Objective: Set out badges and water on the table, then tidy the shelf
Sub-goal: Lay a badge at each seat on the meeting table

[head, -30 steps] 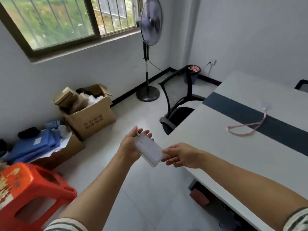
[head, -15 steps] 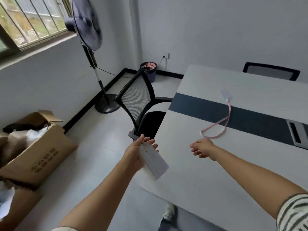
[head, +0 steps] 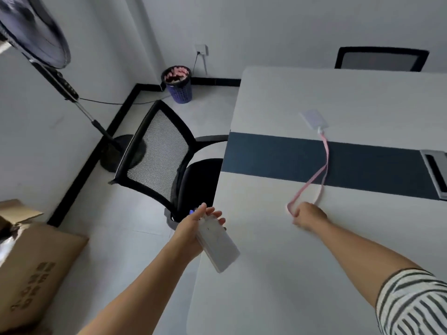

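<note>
the big white table (head: 290, 281) lies under the right hand (head: 308, 215) and runs far past it; a dark blue band (head: 375, 165) crosses the top beyond that hand; a black mesh chair (head: 157, 151) stands just past the left hand (head: 193, 228), pushed in at the table's end; a tall fan (head: 36, 32) stands well off to the left of that hand, by the wall; a brown cardboard box (head: 36, 262) sits on the floor left of the left arm; a second black chair (head: 379, 59) is at the far side of the table, well past the right hand; a dark bin (head: 179, 84) sits in the far corner.

the left hand is out over the table's near corner; its thumb and fingers are wrapped round a stack of clear badges (head: 219, 247), which sticks out of the grip toward the person; the right hand rests on the table top, fingers curled round the near loop of a pink strap (head: 324, 165) (this hand is a bit blurry); the strap runs away from the hand across the blue band to one badge (head: 313, 119) lying flat on the table.
</note>
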### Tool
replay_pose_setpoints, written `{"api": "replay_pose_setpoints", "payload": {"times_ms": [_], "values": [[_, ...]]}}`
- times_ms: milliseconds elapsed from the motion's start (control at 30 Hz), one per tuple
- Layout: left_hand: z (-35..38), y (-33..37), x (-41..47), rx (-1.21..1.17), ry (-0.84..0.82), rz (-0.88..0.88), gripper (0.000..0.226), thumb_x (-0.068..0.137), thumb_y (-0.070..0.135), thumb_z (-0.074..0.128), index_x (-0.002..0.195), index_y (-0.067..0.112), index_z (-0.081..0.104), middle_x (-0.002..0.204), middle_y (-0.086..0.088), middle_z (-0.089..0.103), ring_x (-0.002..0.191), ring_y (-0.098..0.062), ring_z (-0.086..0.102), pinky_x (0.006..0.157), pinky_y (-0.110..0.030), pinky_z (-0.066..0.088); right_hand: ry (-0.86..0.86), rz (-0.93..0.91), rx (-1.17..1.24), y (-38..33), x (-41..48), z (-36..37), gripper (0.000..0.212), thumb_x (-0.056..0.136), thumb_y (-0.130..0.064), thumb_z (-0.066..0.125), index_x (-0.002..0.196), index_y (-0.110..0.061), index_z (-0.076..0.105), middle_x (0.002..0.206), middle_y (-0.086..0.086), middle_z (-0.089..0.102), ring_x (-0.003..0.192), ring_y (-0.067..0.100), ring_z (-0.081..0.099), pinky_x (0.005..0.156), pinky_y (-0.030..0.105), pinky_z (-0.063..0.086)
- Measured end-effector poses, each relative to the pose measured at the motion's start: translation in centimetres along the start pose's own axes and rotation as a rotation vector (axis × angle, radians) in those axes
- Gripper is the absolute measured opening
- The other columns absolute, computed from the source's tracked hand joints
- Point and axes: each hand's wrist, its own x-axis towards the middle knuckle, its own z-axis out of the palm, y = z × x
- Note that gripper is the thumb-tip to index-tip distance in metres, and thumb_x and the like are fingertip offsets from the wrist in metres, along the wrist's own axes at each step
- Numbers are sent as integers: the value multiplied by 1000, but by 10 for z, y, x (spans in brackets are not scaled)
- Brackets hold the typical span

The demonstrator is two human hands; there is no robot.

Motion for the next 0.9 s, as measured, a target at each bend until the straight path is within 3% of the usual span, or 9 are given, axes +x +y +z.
{"api": "replay_pose_setpoints", "payload": {"times_ms": [33,167,267,367,467,600,733,800,900], "values": [[-2,6,11,21,7,-7,28,97,32,53,80,10,59,91,-11,64,86,-29,63,81,-43,51,-10,-18,28,-2,-2,8,4,84,-25,64,88,-26,64,110,1,67,93,25,64,71,26,46],[0,27,49,93,11,-51,28,96,32,53,79,11,59,90,-10,64,85,-29,63,80,-42,50,-94,-134,81,-21,-34,34,22,85,-19,58,66,-28,52,91,-2,65,84,19,61,66,21,37],[9,35,69,136,1,-75,28,96,32,53,81,11,59,88,-10,66,85,-29,64,81,-43,51,-314,-203,54,-32,-63,54,28,81,-16,62,56,-22,50,77,1,63,66,12,57,53,21,38],[18,38,84,162,-32,-108,28,97,32,52,81,11,59,90,-11,66,86,-29,64,80,-44,51,-539,-177,124,-37,-87,71,17,75,-13,65,60,-20,61,74,8,69,50,8,56,49,18,45],[24,33,95,181,-47,-150,27,97,32,52,84,10,60,92,-12,66,86,-30,64,81,-44,51,-640,-148,207,-39,-89,64,7,78,-13,67,77,-20,68,78,2,69,60,13,65,44,20,46],[32,31,104,195,-27,-170,27,98,30,51,85,8,60,92,-13,66,86,-31,64,83,-46,50,-393,-104,373,-38,-48,17,15,86,-14,64,100,-14,68,79,0,68,61,12,67,43,20,42],[38,32,118,188,-7,-184,27,97,30,51,85,8,60,90,-13,66,84,-31,64,80,-44,51,22,15,438,-24,24,-46,4,84,-23,67,83,-20,67,80,1,69,74,21,67,62,27,52],[38,32,127,176,7,-197,27,97,30,52,85,7,61,90,-13,66,85,-31,64,80,-44,51,177,96,400,-15,64,-70,15,81,-28,67,88,-15,69,90,6,72,88,27,66,75,35,54],[34,31,141,151,33,-224,26,96,30,54,87,7,61,93,-14,67,88,-32,65,85,-46,51,282,181,295,-10,114,-95,41,83,-38,68,117,-16,62,120,11,62,109,33,57,85,39,50]]}}
